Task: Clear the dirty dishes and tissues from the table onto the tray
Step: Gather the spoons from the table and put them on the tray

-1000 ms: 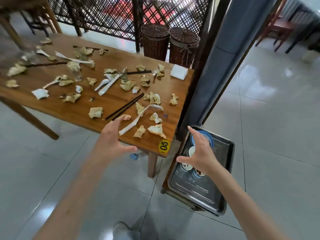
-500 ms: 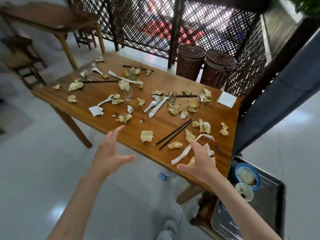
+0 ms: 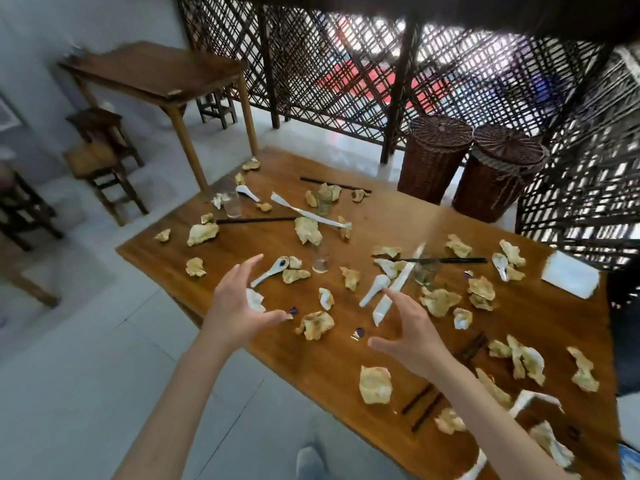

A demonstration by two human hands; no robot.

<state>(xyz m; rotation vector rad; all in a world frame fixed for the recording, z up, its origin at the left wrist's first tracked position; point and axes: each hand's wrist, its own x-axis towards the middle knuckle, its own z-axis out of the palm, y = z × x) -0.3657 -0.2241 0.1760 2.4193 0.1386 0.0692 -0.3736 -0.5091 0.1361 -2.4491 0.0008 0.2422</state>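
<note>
Both hands hover over the wooden table (image 3: 242,237) near its front edge, the left hand (image 3: 239,306) and right hand (image 3: 412,337) with fingers spread, holding nothing. Crumpled tissues (image 3: 315,325), white ceramic spoons (image 3: 268,273), glasses (image 3: 320,261) and dark chopsticks (image 3: 256,220) litter the glossy top; grey floor lies open on the left.

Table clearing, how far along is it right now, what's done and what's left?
Barely started, by this view. Done: nothing visible; the tray is out of view. In hand: nothing; the left hand and right hand hover open over the table. Left: crumpled tissues, spoons, glasses and chopsticks cover it.
</note>
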